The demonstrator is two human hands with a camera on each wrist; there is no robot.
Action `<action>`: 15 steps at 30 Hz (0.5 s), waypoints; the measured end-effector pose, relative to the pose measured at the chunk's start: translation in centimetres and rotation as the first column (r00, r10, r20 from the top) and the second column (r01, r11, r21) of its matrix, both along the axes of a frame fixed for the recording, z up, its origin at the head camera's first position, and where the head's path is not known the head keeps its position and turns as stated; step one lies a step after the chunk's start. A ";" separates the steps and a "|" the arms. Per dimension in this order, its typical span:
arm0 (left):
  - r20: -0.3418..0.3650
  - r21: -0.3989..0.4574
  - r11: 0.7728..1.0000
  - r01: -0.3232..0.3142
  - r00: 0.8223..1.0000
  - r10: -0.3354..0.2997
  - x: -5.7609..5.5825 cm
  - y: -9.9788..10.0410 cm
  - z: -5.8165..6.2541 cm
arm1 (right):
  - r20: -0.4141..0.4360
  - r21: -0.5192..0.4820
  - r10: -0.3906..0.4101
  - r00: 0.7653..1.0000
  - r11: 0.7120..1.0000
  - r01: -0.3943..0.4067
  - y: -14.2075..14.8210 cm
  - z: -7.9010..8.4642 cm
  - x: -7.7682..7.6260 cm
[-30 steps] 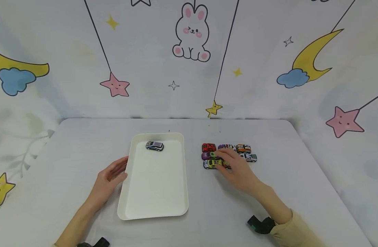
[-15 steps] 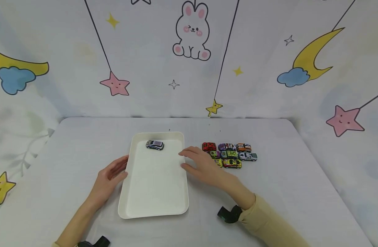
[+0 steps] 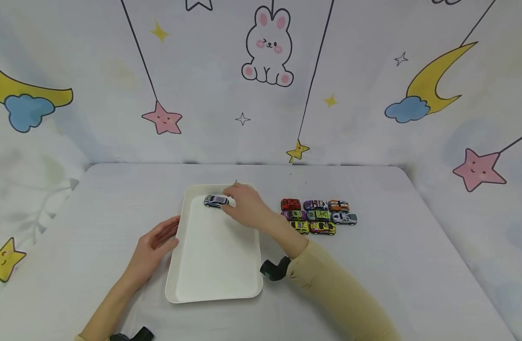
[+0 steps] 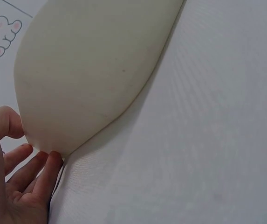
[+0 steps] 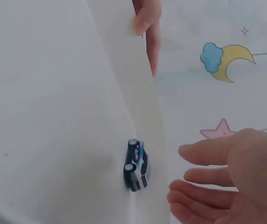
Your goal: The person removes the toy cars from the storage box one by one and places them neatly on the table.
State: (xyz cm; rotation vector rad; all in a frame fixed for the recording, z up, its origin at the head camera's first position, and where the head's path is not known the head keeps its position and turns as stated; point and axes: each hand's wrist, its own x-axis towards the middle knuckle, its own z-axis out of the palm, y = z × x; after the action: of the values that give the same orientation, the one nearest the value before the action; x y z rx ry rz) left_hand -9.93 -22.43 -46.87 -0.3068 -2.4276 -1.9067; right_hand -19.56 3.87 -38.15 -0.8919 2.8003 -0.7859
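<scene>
A silver and dark toy car (image 3: pixel 216 201) stands near the far end of the white tray (image 3: pixel 214 265). My right hand (image 3: pixel 249 207) is over the tray, its thumb and fingers just right of that car. In the right wrist view, the fingers of the right hand (image 5: pixel 226 179) are spread and apart from the toy car (image 5: pixel 136 165). My left hand (image 3: pixel 152 248) touches the tray's left side with relaxed fingers. Seen from the left wrist, several fingertips of the left hand (image 4: pixel 23 175) meet the edge of the tray (image 4: pixel 91 70).
Several toy cars stand in close rows right of the tray, among them a red car (image 3: pixel 290 204), an orange car (image 3: pixel 339 205) and a silver car (image 3: pixel 344 218). A patterned cloth backdrop (image 3: pixel 210 85) rises behind the white table (image 3: pixel 397 265).
My right hand has left the rows of toy cars and travelled left to the car in the tray. The left hand stays at the tray's side.
</scene>
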 end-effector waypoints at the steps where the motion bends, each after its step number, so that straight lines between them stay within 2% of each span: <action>1: 0.001 0.002 1.000 -0.001 1.000 0.001 0.0 0.0 0.0 | 0.002 0.020 -0.015 1.000 1.000 0.015 -0.4 0.0 -0.3; 5: -0.002 0.001 1.000 -0.004 1.000 0.004 0.1 0.0 0.2 | 0.009 0.100 -0.043 0.999 0.994 0.042 -1.7 -0.3 -1.2; 15: 0.013 0.006 1.000 -0.001 1.000 0.001 0.1 0.0 -0.2 | -0.032 0.246 -0.015 0.999 0.969 0.022 -2.6 -1.6 -2.2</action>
State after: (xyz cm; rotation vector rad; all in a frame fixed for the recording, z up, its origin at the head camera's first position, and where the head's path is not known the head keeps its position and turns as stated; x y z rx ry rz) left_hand -9.85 -22.45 -47.05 -0.2935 -2.4293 -1.9218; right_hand -21.79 1.23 -39.77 -0.8420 2.8524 -0.4154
